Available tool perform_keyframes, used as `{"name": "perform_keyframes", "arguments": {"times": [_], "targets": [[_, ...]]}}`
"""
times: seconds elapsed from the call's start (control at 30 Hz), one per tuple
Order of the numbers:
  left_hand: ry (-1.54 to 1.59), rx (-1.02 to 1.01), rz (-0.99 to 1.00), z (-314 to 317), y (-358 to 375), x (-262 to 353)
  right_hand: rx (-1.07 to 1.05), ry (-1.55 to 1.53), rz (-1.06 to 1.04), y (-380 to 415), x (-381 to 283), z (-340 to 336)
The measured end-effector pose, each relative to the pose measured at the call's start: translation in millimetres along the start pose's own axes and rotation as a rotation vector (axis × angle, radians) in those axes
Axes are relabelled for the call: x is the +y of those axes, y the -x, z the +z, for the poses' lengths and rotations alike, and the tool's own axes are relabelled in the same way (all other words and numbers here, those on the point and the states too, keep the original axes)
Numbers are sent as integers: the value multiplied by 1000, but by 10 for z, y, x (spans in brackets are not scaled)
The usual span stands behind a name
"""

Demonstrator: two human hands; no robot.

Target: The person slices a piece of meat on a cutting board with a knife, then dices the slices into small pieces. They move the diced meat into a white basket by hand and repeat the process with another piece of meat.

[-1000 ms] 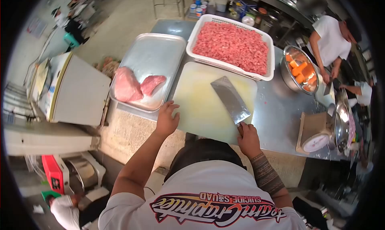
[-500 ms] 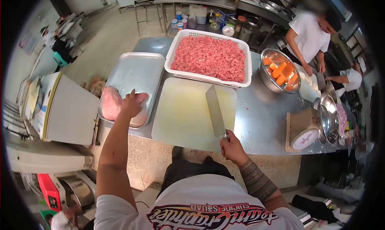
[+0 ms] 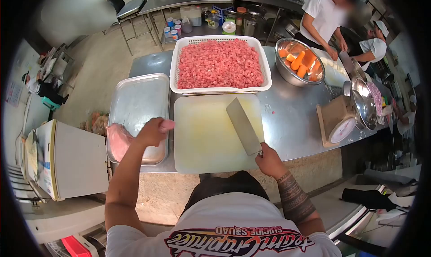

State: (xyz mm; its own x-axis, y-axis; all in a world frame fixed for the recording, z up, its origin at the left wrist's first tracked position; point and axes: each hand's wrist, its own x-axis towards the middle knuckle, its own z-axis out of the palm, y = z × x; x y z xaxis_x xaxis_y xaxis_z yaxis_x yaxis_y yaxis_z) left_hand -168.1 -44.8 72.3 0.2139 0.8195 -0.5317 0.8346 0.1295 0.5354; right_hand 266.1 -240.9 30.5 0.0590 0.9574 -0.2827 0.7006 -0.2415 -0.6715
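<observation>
Over the right side of the metal tray (image 3: 139,93), my left hand (image 3: 151,132) is closed on a piece of raw meat (image 3: 167,124), whose pink end sticks out toward the cutting board. A larger piece of pale pink meat (image 3: 117,142) lies at the tray's near left, partly behind my wrist. My right hand (image 3: 270,160) grips a cleaver (image 3: 242,124) by its handle. Its broad blade lies over the right part of the white cutting board (image 3: 197,140), pointing away from me.
Behind the board stands a white perforated basket (image 3: 176,71) heaped with diced meat (image 3: 220,64). To the right are a steel bowl (image 3: 292,81) of carrots (image 3: 298,59) and a dial scale (image 3: 334,122). A co-worker (image 3: 321,17) works at the table's far right.
My left hand has lifted a piece of meat and moved it right, toward the board. The cleaver stays in my right hand, over the board. The camera view has shifted.
</observation>
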Motion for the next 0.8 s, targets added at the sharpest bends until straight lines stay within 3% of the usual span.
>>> {"name": "perform_keyframes", "arguments": {"times": [0.07,0.3,0.4,0.5,0.53,0.63,0.8], "targets": [[-275,139,484,312,-187,-68,-1,-16,30,-53,-30,10],[-610,-65,862,1240,-99,1015,-38,114,37,-65,-102,70],[-614,158,1022,1587,-131,919,-36,209,-67,20,48,45],[-473,264,746,1749,113,873,-76,255,-61,210,159,51],[-427,355,818,1789,39,791,-98,266,-40,273,132,20],[-92,311,490,1796,336,838,-154,200,-43,428,58,-69],[-69,377,442,2087,231,777,-233,14,-102,730,109,-44]]}}
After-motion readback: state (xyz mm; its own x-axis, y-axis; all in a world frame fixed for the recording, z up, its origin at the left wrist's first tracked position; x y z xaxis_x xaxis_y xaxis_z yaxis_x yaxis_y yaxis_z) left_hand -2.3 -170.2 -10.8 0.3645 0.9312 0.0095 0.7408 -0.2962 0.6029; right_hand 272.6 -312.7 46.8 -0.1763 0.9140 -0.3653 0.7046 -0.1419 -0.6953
